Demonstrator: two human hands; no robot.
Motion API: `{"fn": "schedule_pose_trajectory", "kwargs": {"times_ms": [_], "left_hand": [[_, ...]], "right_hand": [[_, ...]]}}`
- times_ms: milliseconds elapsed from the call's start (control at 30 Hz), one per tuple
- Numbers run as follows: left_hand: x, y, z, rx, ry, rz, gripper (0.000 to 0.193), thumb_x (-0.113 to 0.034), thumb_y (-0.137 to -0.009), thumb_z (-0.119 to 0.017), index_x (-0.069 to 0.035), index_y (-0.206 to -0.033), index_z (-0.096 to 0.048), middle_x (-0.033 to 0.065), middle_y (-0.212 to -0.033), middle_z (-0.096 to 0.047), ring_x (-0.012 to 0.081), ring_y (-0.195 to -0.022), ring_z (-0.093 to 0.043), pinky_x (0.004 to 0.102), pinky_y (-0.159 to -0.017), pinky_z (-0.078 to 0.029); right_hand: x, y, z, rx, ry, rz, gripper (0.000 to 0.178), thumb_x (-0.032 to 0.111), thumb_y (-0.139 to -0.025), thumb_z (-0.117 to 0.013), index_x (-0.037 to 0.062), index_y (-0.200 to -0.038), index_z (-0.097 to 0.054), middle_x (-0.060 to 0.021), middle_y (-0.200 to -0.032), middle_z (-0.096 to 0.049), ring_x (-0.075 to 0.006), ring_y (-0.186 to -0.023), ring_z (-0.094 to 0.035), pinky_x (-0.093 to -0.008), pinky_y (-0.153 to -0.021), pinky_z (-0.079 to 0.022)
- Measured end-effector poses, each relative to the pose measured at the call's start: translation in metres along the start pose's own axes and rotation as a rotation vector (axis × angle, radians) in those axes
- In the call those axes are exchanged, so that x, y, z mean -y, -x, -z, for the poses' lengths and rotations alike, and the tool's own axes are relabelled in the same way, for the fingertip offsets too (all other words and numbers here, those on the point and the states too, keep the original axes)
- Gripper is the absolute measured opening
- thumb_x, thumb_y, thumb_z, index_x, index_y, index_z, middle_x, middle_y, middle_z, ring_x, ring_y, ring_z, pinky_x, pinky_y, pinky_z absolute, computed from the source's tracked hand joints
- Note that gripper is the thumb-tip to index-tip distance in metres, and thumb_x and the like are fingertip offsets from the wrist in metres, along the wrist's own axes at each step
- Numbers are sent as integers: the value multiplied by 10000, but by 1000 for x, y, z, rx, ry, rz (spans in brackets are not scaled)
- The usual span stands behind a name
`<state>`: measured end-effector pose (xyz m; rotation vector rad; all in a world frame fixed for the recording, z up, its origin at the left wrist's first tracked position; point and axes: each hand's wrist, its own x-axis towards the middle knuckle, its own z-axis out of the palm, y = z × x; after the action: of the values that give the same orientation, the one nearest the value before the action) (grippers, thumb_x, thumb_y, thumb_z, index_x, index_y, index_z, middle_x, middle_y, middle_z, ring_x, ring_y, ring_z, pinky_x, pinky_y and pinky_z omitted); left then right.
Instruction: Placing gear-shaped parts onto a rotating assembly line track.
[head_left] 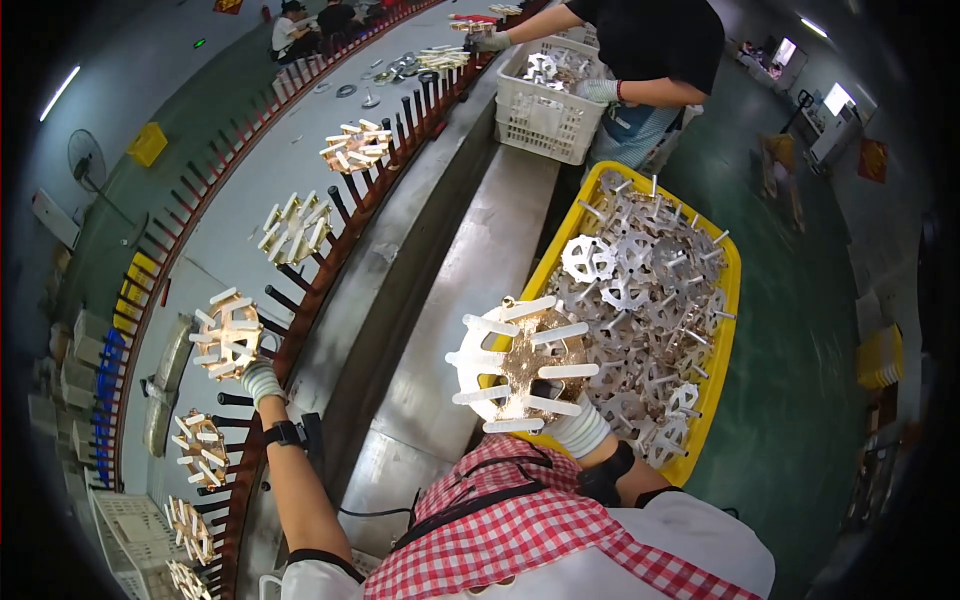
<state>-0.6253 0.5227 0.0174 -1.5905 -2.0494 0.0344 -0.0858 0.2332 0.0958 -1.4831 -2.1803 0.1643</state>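
Observation:
My right hand (pixel 580 432), in a white knitted glove, grips a round slotted metal disc (pixel 522 372) from below. This disc has a shiny copper-toned face with several pale bars standing out around it. To the left, my gloved left hand (pixel 262 382) is closed at the lower edge of a similar disc (pixel 212 335) on the curved rack. Its fingertips are partly hidden behind that disc. Under and beyond my right hand, a yellow bin (pixel 733 300) holds a heap of silvery toothed metal discs with pins (pixel 655 290).
A curved rail with black pegs (pixel 338 205) carries more barred discs (pixel 296 228) along its length. A metal ledge (pixel 480 240) runs beside it. Ahead, a co-worker in a black shirt (pixel 650 40) reaches over a white crate (pixel 545 125) of metal parts.

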Motion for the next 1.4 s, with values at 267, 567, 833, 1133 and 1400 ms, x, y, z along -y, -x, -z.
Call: {"fn": "schedule_pose_trajectory", "kwargs": {"times_ms": [267,567,833,1133,1400], "left_hand": [[4,78,48,347,-50,-63,282,-161,-897,-422,-15,-1021,-630,162,-973,-661,343,-845,-637,438,-764,-496],[-94,174,333,714,1941,-201,366,-139,-920,-478,-4,-1260,-477,121,-1141,-589,173,-1082,-531,298,-943,-409],[-94,174,392,830,1685,-335,418,-279,-888,-560,-30,-1222,-542,162,-1010,-655,173,-897,-638,269,-803,-484],[-101,175,386,583,1152,-742,377,-258,-914,-528,-52,-1229,-530,106,-736,-637,172,-656,-634,238,-638,-482],[-129,210,350,851,2029,-501,531,-236,-842,-563,2,-1300,-440,133,-1094,-608,224,-1035,-567,337,-925,-421]], "right_hand": [[34,-4,62,66,-1640,-318,566,392,-866,-552,160,-1347,-364,-116,-1330,-432,-313,-1188,-451,-481,-983,-404],[42,-35,41,218,-2052,-641,700,461,-825,-603,57,-1342,-361,-134,-1307,-468,-295,-1115,-532,-464,-918,-485],[59,-27,31,338,-2121,-928,398,252,-827,-640,1,-1118,-538,-88,-1032,-620,-173,-923,-614,-298,-853,-499],[54,-10,43,339,-2140,-897,431,251,-816,-654,27,-1167,-545,-91,-1085,-619,-212,-965,-609,-355,-853,-515],[82,-16,76,363,-1187,-288,565,287,-853,-550,70,-1337,-355,-81,-1306,-452,-195,-1211,-435,-363,-1031,-369]]}}
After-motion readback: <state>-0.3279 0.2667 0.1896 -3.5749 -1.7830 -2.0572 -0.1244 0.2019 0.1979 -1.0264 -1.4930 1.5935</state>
